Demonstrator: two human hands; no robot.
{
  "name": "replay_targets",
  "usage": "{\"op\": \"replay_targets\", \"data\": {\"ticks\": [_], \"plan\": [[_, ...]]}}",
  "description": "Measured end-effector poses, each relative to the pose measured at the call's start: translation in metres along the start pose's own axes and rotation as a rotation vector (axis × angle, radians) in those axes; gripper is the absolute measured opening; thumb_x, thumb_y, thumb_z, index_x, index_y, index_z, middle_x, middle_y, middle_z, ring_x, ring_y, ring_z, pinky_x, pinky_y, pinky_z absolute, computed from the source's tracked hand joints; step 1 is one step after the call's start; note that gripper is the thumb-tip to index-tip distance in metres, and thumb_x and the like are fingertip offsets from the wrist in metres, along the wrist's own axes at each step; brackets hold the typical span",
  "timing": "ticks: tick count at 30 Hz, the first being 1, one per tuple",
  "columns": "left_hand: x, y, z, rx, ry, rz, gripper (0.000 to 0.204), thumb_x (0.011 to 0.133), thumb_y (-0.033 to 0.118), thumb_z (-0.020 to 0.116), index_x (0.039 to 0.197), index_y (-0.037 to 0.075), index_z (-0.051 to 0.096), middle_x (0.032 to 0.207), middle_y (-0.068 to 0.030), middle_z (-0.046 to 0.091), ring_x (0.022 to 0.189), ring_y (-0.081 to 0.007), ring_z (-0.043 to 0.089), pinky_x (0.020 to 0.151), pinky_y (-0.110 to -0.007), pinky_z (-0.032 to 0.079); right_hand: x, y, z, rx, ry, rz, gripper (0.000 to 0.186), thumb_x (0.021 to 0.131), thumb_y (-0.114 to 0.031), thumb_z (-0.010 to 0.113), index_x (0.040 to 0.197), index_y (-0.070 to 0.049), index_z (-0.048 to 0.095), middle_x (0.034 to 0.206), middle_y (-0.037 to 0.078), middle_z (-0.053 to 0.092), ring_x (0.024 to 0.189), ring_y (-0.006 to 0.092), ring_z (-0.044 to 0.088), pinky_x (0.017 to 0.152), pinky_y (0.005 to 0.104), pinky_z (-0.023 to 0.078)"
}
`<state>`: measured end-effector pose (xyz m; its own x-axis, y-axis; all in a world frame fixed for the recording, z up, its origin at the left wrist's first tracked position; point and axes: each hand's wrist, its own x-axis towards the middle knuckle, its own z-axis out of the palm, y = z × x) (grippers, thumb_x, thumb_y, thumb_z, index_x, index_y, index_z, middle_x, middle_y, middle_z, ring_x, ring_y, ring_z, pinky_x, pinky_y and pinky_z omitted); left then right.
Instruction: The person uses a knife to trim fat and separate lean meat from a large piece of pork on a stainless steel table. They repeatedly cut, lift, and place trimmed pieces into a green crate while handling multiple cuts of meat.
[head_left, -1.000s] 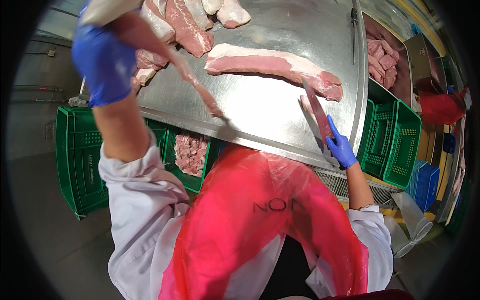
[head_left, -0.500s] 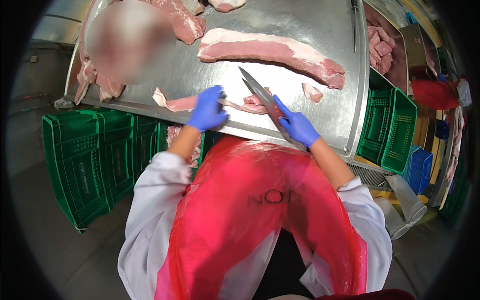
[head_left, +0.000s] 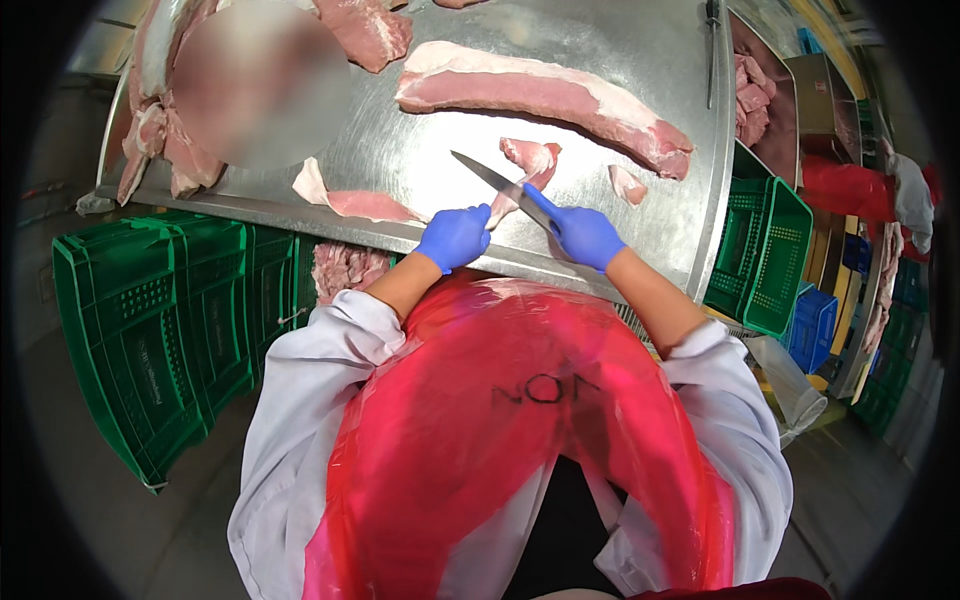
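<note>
My gloved left hand (head_left: 455, 240) is closed on a thin strip of raw meat (head_left: 372, 206) near the table's front edge. The strip's pale end lies to the left of that hand. On its other side, a meat piece (head_left: 532, 160) lies partly behind the blade; whether it joins the strip is hidden. My right hand (head_left: 588, 238), also in a blue glove, grips a knife (head_left: 484, 172) by its handle, with the blade pointing up and left across the meat. Beyond lies a long slab of meat (head_left: 540, 98) with a fat edge, and a small offcut (head_left: 628, 185) sits to the right.
More meat (head_left: 190, 160) is heaped at the table's left, partly under a blurred patch. Another knife (head_left: 711, 50) lies at the right edge. Green crates (head_left: 150, 330) stand at left, another green crate (head_left: 762, 255) at right, beside a tub of meat (head_left: 752, 100).
My left hand has moved right and nearer me, closing the gap to the knife. The knife has swung flatter, its tip now further left. The meat beyond the blade has stretched out.
</note>
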<state>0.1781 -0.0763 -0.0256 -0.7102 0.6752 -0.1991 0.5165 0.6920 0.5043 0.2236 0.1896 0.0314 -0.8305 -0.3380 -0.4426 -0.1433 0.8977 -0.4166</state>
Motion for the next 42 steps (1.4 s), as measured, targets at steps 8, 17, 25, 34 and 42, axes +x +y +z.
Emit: {"op": "replay_targets", "data": {"ticks": [8, 17, 25, 34, 42], "plan": [[0.019, -0.016, -0.031, -0.003, -0.081, -0.009, 0.026, 0.090, 0.028, 0.056, 0.102, 0.005, 0.061, 0.091, -0.0241, 0.070, 0.085, -0.0451, 0.068, 0.079, -0.056, 0.054, 0.029, -0.018, 0.010, 0.014, 0.039, 0.070, 0.091, 0.089, -0.003, 0.051, 0.165, -0.038, 0.014, 0.095, 0.022, 0.072, 0.078, 0.0416, 0.072, 0.069, 0.0502, 0.058], [0.021, 0.052, -0.188, -0.059, 0.221, 0.111, 0.043, 0.091, 0.013, 0.059, 0.128, -0.006, 0.057, 0.105, -0.0305, 0.069, 0.097, -0.0429, 0.070, 0.084, -0.049, 0.054, -0.072, 0.049, 0.020, 0.040, 0.016, 0.062, 0.084, 0.095, -0.015, 0.052, 0.165, -0.039, 0.012, 0.086, 0.023, 0.070, 0.072, 0.0434, 0.068, 0.068, 0.0541, 0.053], [0.032, 0.268, -0.339, -0.954, 0.040, 0.239, 0.057, 0.093, 0.014, 0.061, 0.147, -0.002, 0.051, 0.113, -0.0079, 0.066, 0.090, -0.0120, 0.064, 0.078, -0.023, 0.053, -0.174, 0.081, 0.029, 0.291, 0.175, 0.205, 0.077, 0.099, -0.023, 0.050, 0.165, -0.037, 0.012, 0.100, 0.026, 0.071, 0.082, 0.0455, 0.069, 0.080, 0.0549, 0.054], [0.191, 0.449, -0.191, -0.764, -0.561, 0.978, 0.029, 0.091, 0.015, 0.068, 0.115, -0.001, 0.068, 0.106, -0.0170, 0.073, 0.089, -0.0251, 0.072, 0.083, -0.039, 0.056, -0.237, 0.089, 0.100, 0.548, 0.479, 0.306, 0.079, 0.097, -0.023, 0.055, 0.166, -0.029, 0.016, 0.103, 0.030, 0.070, 0.090, 0.0488, 0.068, 0.082, 0.0548, 0.052], [0.274, 0.201, -0.005, 0.325, -0.694, 0.763, 0.066, 0.085, 0.054, 0.073, 0.137, 0.015, 0.064, 0.134, -0.0168, 0.065, 0.127, -0.0368, 0.059, 0.107, -0.048, 0.047, -0.310, 0.092, 0.149, 0.818, 0.700, 0.550, 0.079, 0.098, -0.018, 0.057, 0.166, -0.030, 0.019, 0.093, 0.021, 0.073, 0.073, 0.0351, 0.069, 0.070, 0.0467, 0.054]]}}
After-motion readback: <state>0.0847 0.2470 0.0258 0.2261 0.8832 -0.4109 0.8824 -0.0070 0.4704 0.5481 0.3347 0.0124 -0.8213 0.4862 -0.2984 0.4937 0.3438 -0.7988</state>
